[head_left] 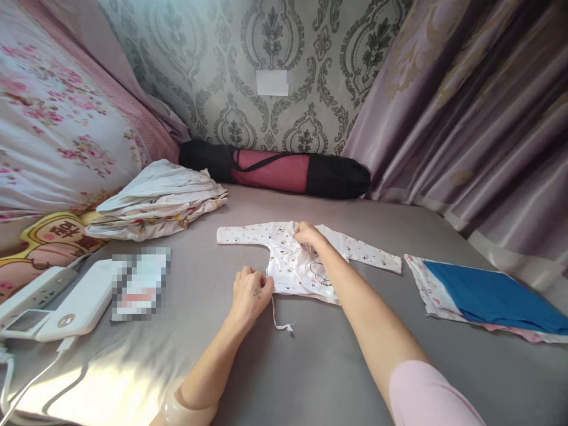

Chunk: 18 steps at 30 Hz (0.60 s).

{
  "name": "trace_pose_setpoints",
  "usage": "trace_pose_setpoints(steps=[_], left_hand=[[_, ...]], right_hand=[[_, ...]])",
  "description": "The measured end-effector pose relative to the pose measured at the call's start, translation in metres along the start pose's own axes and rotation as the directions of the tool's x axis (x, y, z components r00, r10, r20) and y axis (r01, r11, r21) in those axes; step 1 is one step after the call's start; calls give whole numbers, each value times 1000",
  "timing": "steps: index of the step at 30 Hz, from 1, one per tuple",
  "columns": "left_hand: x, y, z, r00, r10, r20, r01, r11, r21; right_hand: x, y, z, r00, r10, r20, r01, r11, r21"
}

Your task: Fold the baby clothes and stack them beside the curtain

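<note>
A small white baby shirt with a scattered print lies spread on the grey bed sheet, sleeves stretched out to both sides. My right hand pinches the cloth near its neckline, and my forearm crosses over the shirt's right part. At the lower left side edge, my left hand is closed with thumb and fingers pressed together on the shirt's edge. Just below that thumb a thin white tie string trails onto the sheet. The exact spot gripped by the left fingers is hidden.
Folded clothes with a blue piece on top lie at right. A pile of folded white cloth sits at back left. Nearer left are a white power bank, a power strip and a blurred-out item. A black-and-red bag lies along the wall.
</note>
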<state>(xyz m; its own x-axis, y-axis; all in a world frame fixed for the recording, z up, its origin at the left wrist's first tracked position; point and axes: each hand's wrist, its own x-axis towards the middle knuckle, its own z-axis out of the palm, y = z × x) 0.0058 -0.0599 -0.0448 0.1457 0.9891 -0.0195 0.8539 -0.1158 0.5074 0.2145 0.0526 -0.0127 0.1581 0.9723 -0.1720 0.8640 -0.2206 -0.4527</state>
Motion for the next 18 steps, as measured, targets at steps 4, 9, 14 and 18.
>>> trace_pose_setpoints(steps=[4,9,14,18], left_hand=[[-2,-2,-4,1000,11,14,-11,1000,26],[-2,-2,-7,999,15,42,-19,995,98],[-2,1,-11,997,22,75,-33,990,140],[-5,3,-15,996,29,79,-42,984,175]], right_hand=[[-8,0,5,996,36,-81,-47,989,-143],[-11,4,21,974,-90,-208,14,940,-340],[-10,14,32,962,-129,-240,38,936,-350],[-7,18,20,984,-87,-156,31,943,-331]])
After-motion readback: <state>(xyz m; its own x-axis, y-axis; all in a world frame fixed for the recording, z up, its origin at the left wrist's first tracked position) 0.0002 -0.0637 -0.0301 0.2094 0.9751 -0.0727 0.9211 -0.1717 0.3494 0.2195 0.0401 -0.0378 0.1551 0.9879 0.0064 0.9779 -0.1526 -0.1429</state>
